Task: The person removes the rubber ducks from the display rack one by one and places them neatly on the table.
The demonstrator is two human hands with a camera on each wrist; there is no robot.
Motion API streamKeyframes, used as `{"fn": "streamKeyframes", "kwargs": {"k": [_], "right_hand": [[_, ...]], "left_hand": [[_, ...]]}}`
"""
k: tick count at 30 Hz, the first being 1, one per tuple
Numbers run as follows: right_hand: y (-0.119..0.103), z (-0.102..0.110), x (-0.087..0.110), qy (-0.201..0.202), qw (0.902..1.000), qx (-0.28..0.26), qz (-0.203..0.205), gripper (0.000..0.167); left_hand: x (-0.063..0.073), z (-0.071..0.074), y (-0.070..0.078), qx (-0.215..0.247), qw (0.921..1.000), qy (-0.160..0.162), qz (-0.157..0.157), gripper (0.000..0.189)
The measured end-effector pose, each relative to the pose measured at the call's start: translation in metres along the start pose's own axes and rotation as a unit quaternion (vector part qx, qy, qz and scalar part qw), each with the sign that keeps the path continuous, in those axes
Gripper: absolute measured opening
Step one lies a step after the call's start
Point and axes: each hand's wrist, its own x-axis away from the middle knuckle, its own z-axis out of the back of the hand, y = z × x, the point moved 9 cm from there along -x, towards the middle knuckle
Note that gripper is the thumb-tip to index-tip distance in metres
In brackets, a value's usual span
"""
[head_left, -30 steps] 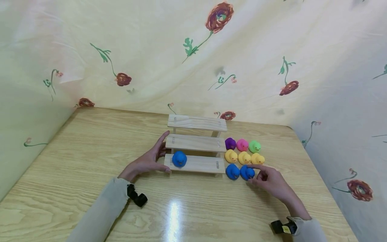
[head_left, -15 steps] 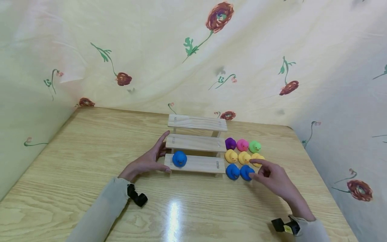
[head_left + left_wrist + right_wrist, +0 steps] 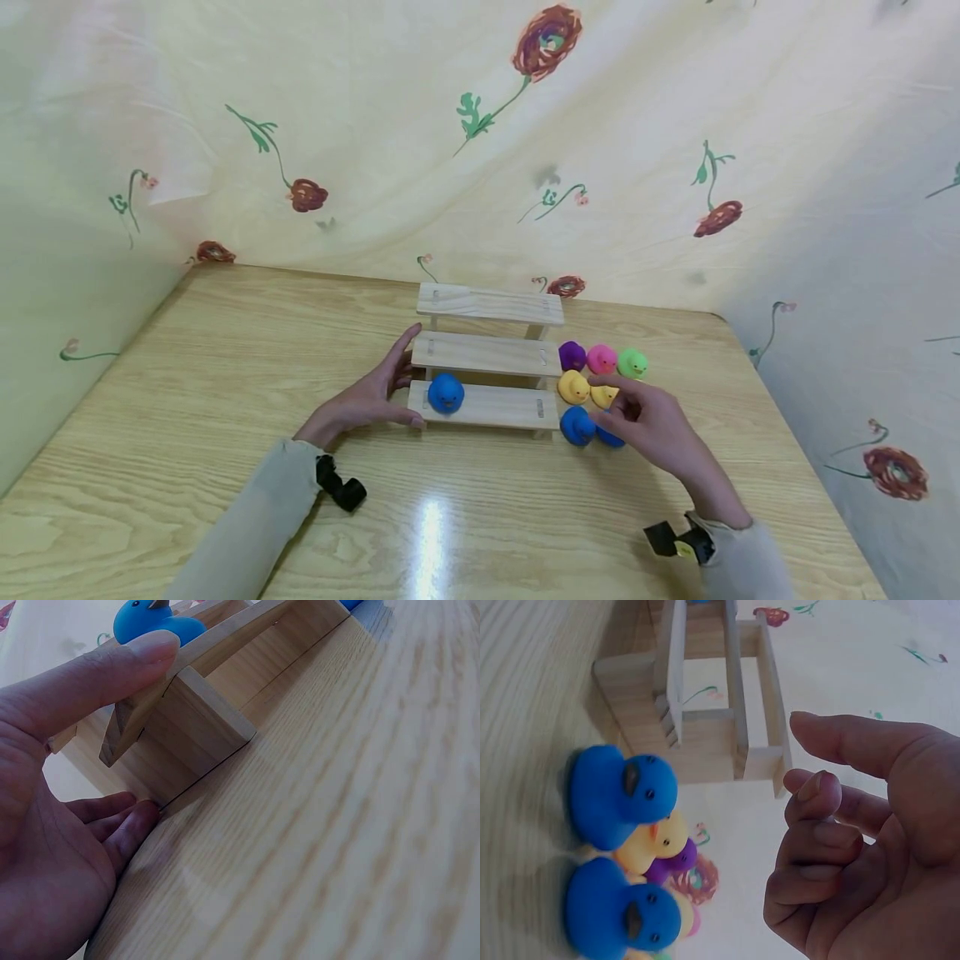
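A three-step wooden stand (image 3: pixel 480 354) is on the table, a blue rubber duck (image 3: pixel 446 394) sitting at the left of its lowest step. My left hand (image 3: pixel 362 406) holds the stand's left end; in the left wrist view the thumb (image 3: pixel 146 656) lies over the lowest board and the other fingers are at the side panel. Over the ducks hovers my right hand (image 3: pixel 654 423), thumb and index finger apart, other fingers curled, nothing held. Beneath it are two blue rubber ducks, one left (image 3: pixel 575 425) and one partly hidden (image 3: pixel 611 437). The right wrist view shows both apart from the fingers.
Behind the blue ducks, two yellow ducks (image 3: pixel 573 387) show, with more of that row hidden by the right hand. Farther back are a purple duck (image 3: pixel 572 356), a pink duck (image 3: pixel 602 359) and a green duck (image 3: pixel 632 363). Flowered cloth (image 3: pixel 375 150) surrounds the table (image 3: pixel 480 517).
My right hand has let go of the right-hand blue duck, lifted, and moved left over the ducks. My left hand and the stand have stayed put.
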Motion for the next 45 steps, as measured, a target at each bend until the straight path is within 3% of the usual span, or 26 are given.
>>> {"fn": "streamKeyframes", "kwargs": {"k": [10,30,37,45], "right_hand": [[-0.027,-0.012,-0.016,-0.004,0.9982,-0.038,0.047,0.038],[-0.075,-0.052,-0.047,-0.047,0.9938,-0.077,0.065,0.040],[-0.082,-0.070,-0.055,-0.075,0.9914,-0.098,0.044,0.041],[-0.096,-0.087,-0.063,-0.095,0.9868,-0.111,0.071,0.040]], "left_hand": [[0.000,0.001,0.000,0.000,1.0000,0.002,0.005,0.128],[0.000,0.001,-0.001,-0.001,1.0000,0.004,0.005,0.128],[-0.002,0.001,-0.001,-0.001,1.0000,0.003,0.001,0.129],[-0.002,0.001,0.000,0.001,1.0000,0.005,0.005,0.128]]}}
